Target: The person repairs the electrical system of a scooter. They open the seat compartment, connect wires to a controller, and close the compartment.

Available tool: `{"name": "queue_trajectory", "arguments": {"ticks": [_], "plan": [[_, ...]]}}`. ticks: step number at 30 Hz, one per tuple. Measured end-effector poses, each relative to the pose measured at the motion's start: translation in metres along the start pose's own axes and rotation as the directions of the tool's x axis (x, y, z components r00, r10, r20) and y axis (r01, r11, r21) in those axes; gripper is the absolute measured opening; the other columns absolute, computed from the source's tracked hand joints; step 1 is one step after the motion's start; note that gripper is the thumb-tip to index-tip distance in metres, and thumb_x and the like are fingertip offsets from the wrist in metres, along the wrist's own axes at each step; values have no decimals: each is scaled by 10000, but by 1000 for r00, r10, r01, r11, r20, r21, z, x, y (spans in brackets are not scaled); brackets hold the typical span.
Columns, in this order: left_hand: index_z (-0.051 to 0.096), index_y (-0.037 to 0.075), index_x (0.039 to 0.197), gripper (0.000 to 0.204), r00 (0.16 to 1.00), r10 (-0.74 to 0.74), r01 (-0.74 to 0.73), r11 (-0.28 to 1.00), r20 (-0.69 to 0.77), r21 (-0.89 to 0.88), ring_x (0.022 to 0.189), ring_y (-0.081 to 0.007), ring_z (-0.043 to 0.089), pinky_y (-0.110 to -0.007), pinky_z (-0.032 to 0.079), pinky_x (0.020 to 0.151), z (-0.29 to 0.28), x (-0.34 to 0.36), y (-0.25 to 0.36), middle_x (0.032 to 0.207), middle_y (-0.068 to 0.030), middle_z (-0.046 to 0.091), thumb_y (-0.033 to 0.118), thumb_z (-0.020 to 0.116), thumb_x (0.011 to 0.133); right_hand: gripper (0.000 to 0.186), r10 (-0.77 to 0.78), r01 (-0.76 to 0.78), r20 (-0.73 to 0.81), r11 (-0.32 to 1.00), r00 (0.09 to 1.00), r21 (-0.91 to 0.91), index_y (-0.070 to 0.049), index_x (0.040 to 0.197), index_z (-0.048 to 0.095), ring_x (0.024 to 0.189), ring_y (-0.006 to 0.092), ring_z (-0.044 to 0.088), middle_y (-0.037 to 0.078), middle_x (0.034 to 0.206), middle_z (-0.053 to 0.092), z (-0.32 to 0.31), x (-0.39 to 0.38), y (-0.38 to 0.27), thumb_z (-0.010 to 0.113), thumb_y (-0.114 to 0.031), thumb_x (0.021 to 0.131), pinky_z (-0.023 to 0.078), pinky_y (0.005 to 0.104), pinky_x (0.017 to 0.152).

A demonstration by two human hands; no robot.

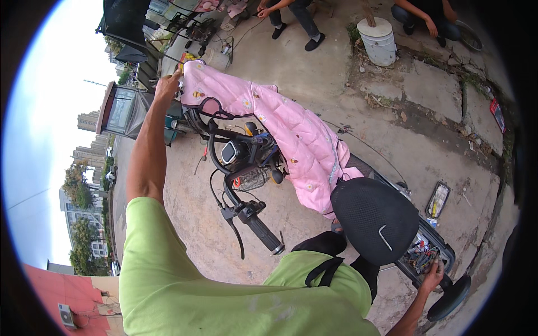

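My left arm stretches to the far end of the electric bike's handlebar, where my left hand (170,83) is closed on the grip beside a pink quilted cover (297,143) draped over the bike. The near handlebar grip (260,234) with its brake lever is free. A black seat (374,210) has an L-shaped hex key (384,238) lying on it. My right hand (432,273) is at an open compartment full of coloured wires (423,249), fingers pinched on something too small to make out.
A long parts tray (437,199) lies on the concrete at right. A white bucket (375,42) stands at the top, between two other people (294,25) (426,19). Loose cables, tools and machinery are scattered behind the bike. A covered cart (123,109) stands at left.
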State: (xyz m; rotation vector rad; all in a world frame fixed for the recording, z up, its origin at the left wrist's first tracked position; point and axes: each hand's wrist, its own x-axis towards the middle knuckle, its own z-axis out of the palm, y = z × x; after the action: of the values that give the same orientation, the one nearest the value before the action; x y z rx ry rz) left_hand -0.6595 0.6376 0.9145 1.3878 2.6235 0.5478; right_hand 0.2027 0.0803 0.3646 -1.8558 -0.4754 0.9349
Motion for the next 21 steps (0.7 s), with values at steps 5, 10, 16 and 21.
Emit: {"name": "queue_trajectory", "arguments": {"ticks": [5,10,16,21], "plan": [[698,34,1209,655,984,-2,1,1000,177,6,805,-229,628,-363,502,706,38,47,9,910,-74,664,632,633,951,260,-23,22,-31,999,999,-24,-29,1238,722,638,29,502,-7,942,714,4,-10,-56,622,-172,1046,375,224,524],[474,65,1539,589,712,61,456,718,699,-527,1328,-321,593,-455,485,1121,53,30,2,1481,-138,591,396,563,1060,258,7,-9,-47,999,999,-30,-12,1255,709,656,71,583,16,893,703,14,-19,-91,616,-123,1041,480,236,570],[585,10,1434,549,875,16,200,898,484,-391,1146,-273,678,-388,542,991,68,118,-15,1317,-99,688,385,626,1036,263,32,-31,-136,999,990,10,-10,1240,719,609,70,557,39,882,721,14,-44,-85,625,-142,1032,464,244,553],[681,30,1322,579,918,337,-392,847,207,360,1047,-322,727,-441,558,897,21,185,-38,1152,-186,755,512,539,1034,267,53,-46,-95,996,994,77,-9,1239,721,596,68,550,52,892,737,33,-39,-76,634,-140,1024,457,243,549]]}}
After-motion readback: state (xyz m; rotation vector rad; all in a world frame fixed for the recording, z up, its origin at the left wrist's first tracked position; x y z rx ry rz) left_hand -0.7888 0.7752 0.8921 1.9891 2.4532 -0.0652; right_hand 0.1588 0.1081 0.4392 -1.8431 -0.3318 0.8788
